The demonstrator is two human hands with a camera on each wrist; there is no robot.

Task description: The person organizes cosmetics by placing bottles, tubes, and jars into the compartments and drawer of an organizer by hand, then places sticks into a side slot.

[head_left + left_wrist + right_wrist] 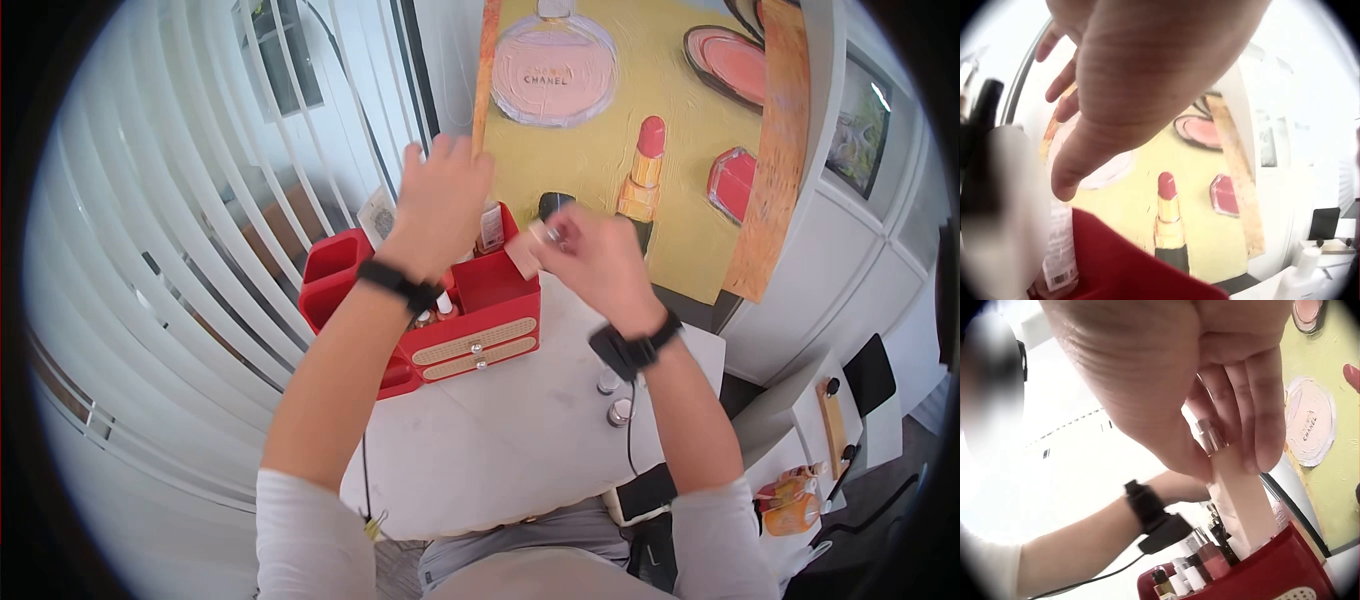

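Note:
My right hand (605,262) pinches a beige rectangular cosmetic bottle (1241,500) near its silvery neck, with fingertips and thumb. The bottle is tilted just over the right side of a red makeup organizer (500,285). Above the organizer's back part hovers my left hand (443,205), its fingers loosely extended and holding nothing. Below its thumb in the left wrist view, a white tube with a barcode (1060,250) stands against the red wall. Several small bottles stand in the organizer, among them a pinkish-red bottle (1213,559). Two woven-front drawers (475,343) with round knobs are closed.
Silver-capped containers (620,412) stand on the white table (500,440), right of the organizer. Behind it leans a large painting (560,160) of cosmetics. White vertical blinds (160,250) hang at the left. A cable (631,440) runs from the right wrist camera.

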